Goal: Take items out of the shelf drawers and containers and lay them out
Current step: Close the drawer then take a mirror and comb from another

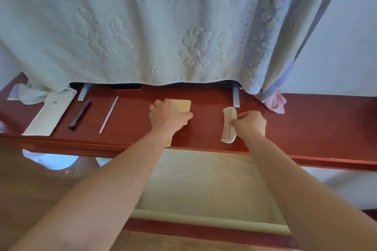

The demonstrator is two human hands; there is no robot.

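Note:
A yellow patterned card-like item lies on the red-brown shelf top, with my left hand closed over it and covering most of it. To its right lies a pale wooden comb; my right hand pinches its right edge. Further left lie a thin silver rod, a dark stick-like item and a pale flat pouch. Below the shelf edge an open drawer shows a bare cream lining.
A large pale green floral towel hangs over something on the shelf, with metal feet showing under its hem. A pink cloth lies at the right. A white round object sits on the floor at the left.

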